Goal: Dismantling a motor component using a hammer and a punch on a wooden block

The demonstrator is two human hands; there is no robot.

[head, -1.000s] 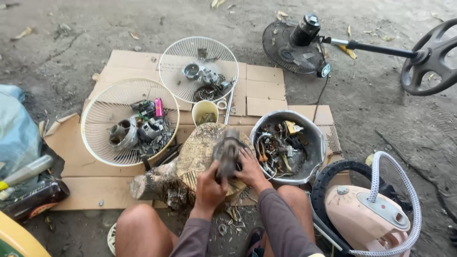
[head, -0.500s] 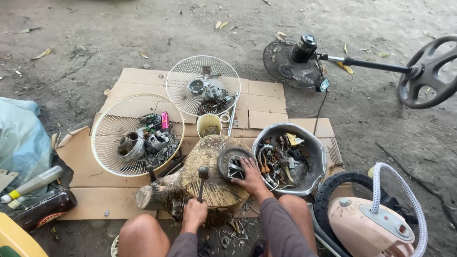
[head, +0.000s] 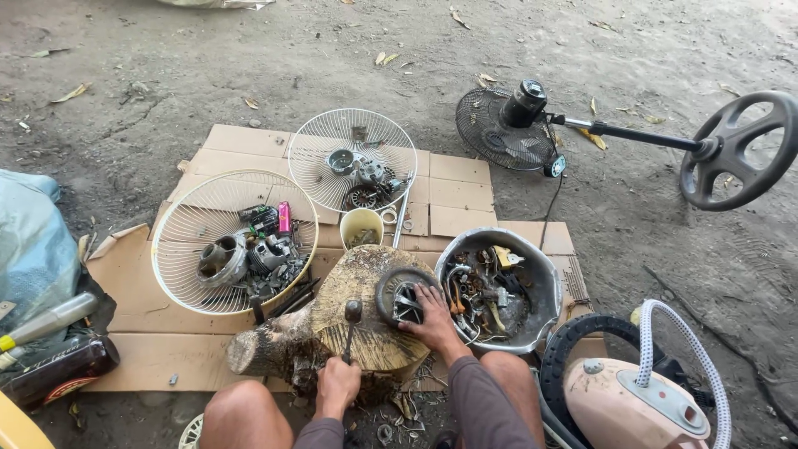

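A sawn wood stump (head: 366, 328) lies on flattened cardboard (head: 453, 191) in front of my knees. On its flat top sits a round dark fan motor part (head: 401, 293). My right hand (head: 432, 320) rests on that part and presses it onto the stump. My left hand (head: 337, 387) grips the handle of a small hammer (head: 352, 316), whose head is raised just above the stump, left of the motor part.
Two white fan grilles (head: 204, 216) (head: 328, 141) hold several motor pieces. A yellow cup (head: 360, 226) stands behind the stump. A grey bowl (head: 540, 266) of scrap sits right. A black standing fan (head: 507, 125) lies behind. A pink appliance with hose (head: 636, 399) is near right.
Both hands held the motor part a second ago. The left hand let go and took the hammer. The right hand set the part flat on the stump.
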